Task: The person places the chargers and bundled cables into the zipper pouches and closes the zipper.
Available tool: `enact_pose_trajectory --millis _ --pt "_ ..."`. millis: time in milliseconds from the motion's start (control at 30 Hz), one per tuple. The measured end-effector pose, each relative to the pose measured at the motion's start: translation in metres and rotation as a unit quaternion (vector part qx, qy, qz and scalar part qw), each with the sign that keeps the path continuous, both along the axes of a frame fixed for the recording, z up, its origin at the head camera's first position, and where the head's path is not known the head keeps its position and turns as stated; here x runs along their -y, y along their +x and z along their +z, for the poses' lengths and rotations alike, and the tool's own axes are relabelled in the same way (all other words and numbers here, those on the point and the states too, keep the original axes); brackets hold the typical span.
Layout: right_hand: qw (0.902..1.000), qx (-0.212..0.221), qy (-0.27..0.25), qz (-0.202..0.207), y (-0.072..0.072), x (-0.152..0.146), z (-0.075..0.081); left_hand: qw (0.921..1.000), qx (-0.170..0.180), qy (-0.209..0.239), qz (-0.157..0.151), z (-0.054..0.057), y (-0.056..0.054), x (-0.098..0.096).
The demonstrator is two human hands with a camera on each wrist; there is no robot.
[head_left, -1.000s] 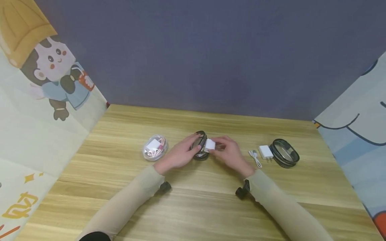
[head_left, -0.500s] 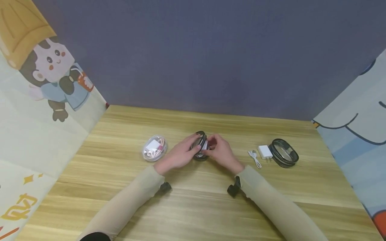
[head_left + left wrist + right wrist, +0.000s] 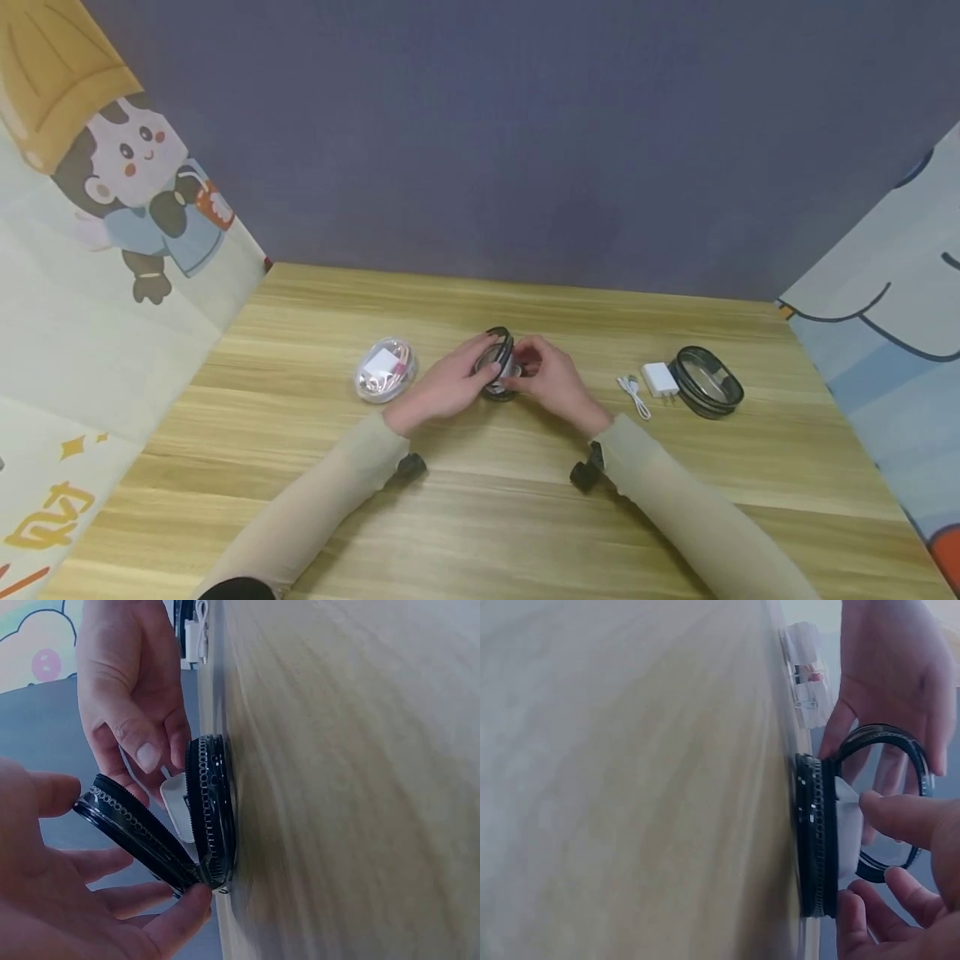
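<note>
A person is working with two bare hands at a wooden table (image 3: 487, 525). A small case with a black rim (image 3: 814, 840) is sitting on the table, about midway between the left and right edges and closer to the far edge than to the near one. Its bottom half is lying flat, and its see-through lid (image 3: 139, 832) is leaning up, so the case is gaping toward the right side. The left hand (image 3: 448, 385) is holding the lid up, with its fingers bending around the rim. The right hand (image 3: 557, 382) is reaching into the gap. Its thumb and fingers are curving around a white block (image 3: 847, 836), though how hard they are squeezing is hard to tell. The block is sitting partly in the bottom half and poking out past the zipper.

Toward the left edge, a clear case (image 3: 411, 379) is resting with a white thing (image 3: 382, 362) and a pink and white cord (image 3: 406, 367) inside. Toward the right edge, a little white cord (image 3: 634, 396), a white plug (image 3: 660, 379) and another black-rimmed case (image 3: 708, 409) are lying in a row. The plug is pointing its metal prongs toward the near edge. Behind the far edge, a dark wall (image 3: 510, 142) is standing.
</note>
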State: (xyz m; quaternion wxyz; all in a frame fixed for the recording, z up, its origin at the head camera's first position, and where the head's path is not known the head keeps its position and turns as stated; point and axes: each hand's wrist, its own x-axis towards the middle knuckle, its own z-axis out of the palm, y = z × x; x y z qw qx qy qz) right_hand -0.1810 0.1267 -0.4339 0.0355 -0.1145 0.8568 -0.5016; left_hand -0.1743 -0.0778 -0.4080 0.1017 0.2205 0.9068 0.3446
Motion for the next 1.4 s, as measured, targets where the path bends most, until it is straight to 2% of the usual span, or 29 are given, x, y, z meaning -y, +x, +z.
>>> enact_pose_trajectory --millis 200,433,533,667,833,1067,1167,1400 --pt "0.9998 0.008 -0.021 0.003 0.000 -0.012 -0.001 1.0000 -0.004 -0.005 -0.007 0.001 -0.002 -0.002" --pt "0.9994 0.023 -0.025 -0.005 0.000 -0.020 0.006 0.9999 -0.006 -0.007 -0.008 0.002 -0.007 0.000" --pt "0.9995 0.021 -0.022 -0.012 -0.001 -0.023 0.006 0.9998 0.001 0.016 0.012 0.002 -0.011 0.001" --pt "0.9993 0.024 -0.012 -0.028 0.000 -0.027 0.006 0.9968 0.031 0.052 0.051 0.000 -0.015 -0.001" --pt "0.9974 0.058 -0.028 -0.033 0.001 -0.026 0.006 0.9923 0.071 0.052 0.087 -0.001 -0.016 -0.004" --pt "0.9844 0.135 -0.112 -0.009 0.004 -0.022 0.007 0.9891 0.091 0.019 0.114 -0.003 -0.016 -0.003" --pt "0.9813 0.148 -0.123 -0.002 0.006 -0.022 0.008 0.9892 0.090 0.002 0.115 -0.003 -0.016 -0.002" --pt "0.9716 0.179 -0.154 0.000 0.009 -0.022 0.012 0.9890 0.091 0.008 0.116 -0.002 -0.016 -0.004"
